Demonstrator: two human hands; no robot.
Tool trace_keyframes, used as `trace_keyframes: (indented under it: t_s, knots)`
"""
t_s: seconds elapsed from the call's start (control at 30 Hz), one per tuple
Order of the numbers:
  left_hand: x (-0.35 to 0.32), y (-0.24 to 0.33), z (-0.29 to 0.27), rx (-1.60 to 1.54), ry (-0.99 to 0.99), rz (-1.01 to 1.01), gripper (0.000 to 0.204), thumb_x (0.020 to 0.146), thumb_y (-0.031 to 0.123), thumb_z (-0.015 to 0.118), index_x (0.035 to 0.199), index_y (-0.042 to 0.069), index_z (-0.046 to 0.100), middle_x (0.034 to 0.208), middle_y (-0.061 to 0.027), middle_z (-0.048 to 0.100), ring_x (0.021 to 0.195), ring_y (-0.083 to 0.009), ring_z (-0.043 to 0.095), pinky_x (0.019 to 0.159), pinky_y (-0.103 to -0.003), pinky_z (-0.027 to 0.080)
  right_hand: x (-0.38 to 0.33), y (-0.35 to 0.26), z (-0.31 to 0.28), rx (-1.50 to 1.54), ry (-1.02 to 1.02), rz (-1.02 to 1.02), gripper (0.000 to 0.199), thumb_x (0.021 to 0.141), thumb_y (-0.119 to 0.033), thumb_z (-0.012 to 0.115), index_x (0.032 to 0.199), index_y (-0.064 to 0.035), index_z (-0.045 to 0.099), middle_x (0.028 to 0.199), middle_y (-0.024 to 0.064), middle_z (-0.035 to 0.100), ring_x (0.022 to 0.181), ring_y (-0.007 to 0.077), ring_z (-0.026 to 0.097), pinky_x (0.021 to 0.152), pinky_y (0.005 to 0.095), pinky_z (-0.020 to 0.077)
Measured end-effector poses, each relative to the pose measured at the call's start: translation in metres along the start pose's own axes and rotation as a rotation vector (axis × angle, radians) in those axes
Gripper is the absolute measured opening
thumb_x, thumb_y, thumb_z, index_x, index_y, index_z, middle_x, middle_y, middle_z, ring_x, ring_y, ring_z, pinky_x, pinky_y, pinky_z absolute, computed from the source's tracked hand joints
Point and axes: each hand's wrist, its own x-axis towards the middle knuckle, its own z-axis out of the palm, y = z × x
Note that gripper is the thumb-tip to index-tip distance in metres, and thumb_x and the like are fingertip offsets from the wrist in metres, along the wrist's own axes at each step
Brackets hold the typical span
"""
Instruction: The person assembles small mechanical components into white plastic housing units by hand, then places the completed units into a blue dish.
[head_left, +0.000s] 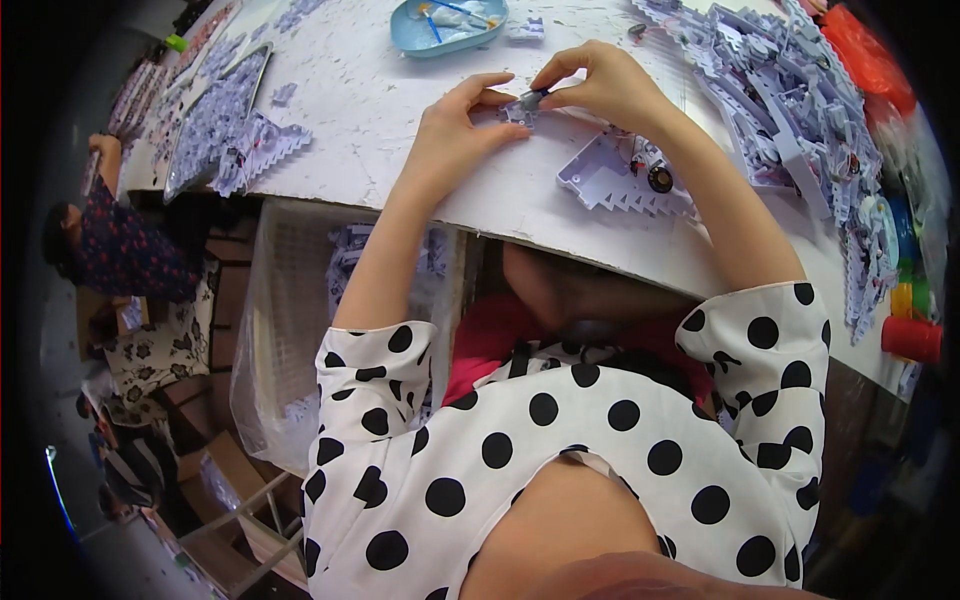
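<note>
White and scuffed, the worktop (380, 90) stretches ahead of me, its near edge running across above my lap. Both my hands meet at one small grey plastic part (522, 106) lying on the surface just in front of me. My left hand (455, 125) rests beside it with the fingers curled and the fingertips pressing on its left side. My right hand (600, 85) arches over it from the right, thumb and forefinger pinched on a small dark piece (533, 97) at the top of the part. So the part sits between the two hands, touching both.

Just right of it, under my right forearm, lies a pale lilac plastic housing (610, 180) with a toothed edge and a small black wheel (660, 179) set in it. Farther right is a big heap of lilac plastic parts (790, 100). Ahead of my hands stands a light blue dish (415, 38) with small bits in it. Off to the left lies a tray of more lilac pieces (215, 115), and another person (115, 245) in a dark patterned top sits at that end. Below the worktop edge hangs a clear plastic bag (290, 320).
</note>
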Motion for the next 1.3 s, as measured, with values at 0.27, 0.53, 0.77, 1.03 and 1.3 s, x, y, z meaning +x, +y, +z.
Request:
trace_keyframes:
  t_s: [0.27, 0.53, 0.77, 1.03, 1.3]
  knots:
    - [-0.001, 0.003, -0.002, 0.014, 0.002, -0.011, 0.054, 0.074, 0.011, 0.081, 0.124, 0.009, 0.063, 0.109, -0.0096, 0.071, 0.103, -0.0170, 0.065, 0.090, -0.031, 0.050, -0.003, -0.012, 0.004, -0.238, 0.002, 0.069, 0.022, 0.073, -0.018, 0.078, 0.094, -0.0113, 0.077, 0.089, 0.0082, 0.070, 0.091, 0.0233, 0.060, 0.083, 0.0348, 0.0473]
    - [0.011, -0.012, -0.028, -0.052, 0.077, 0.138, 0.042, 0.085, 0.013, 0.075, 0.124, 0.004, 0.063, 0.112, -0.0108, 0.069, 0.105, -0.0186, 0.064, 0.097, -0.032, 0.049, -0.007, -0.007, 0.010, -0.454, 0.067, -0.160, 0.016, 0.076, -0.016, 0.074, 0.093, -0.0162, 0.076, 0.099, 0.0088, 0.067, 0.102, 0.0304, 0.059, 0.091, 0.0391, 0.0469]
    - [0.088, -0.036, -0.094, 0.127, 0.498, 0.123, 0.026, 0.090, 0.019, 0.068, 0.108, 0.001, 0.071, 0.099, -0.0112, 0.072, 0.093, -0.0167, 0.066, 0.082, -0.027, 0.050, -0.002, -0.021, 0.004, -0.484, -0.011, -0.073, 0.012, 0.076, -0.012, 0.075, 0.087, -0.0116, 0.074, 0.092, 0.0076, 0.068, 0.100, 0.0281, 0.060, 0.094, 0.0380, 0.0450]
    - [0.212, -0.125, -0.127, 0.034, 0.460, -0.432, 0.054, 0.078, 0.051, 0.070, 0.101, 0.003, 0.076, 0.085, -0.0144, 0.071, 0.083, -0.0280, 0.067, 0.079, -0.037, 0.051, -0.002, -0.015, 0.016, -0.484, 0.024, -0.042, 0.009, 0.074, -0.009, 0.075, 0.083, -0.0103, 0.074, 0.086, 0.0080, 0.068, 0.096, 0.0256, 0.061, 0.094, 0.0374, 0.0441]
    - [0.183, -0.062, -0.110, 0.373, 0.531, 0.093, 0.018, 0.081, 0.024, 0.074, 0.090, 0.009, 0.075, 0.094, -0.0079, 0.069, 0.087, -0.0203, 0.065, 0.080, -0.033, 0.051, -0.008, -0.016, 0.011, -0.476, 0.077, 0.013, 0.008, 0.076, -0.009, 0.073, 0.084, -0.0108, 0.074, 0.089, 0.0087, 0.067, 0.101, 0.0288, 0.060, 0.095, 0.0375, 0.0443]
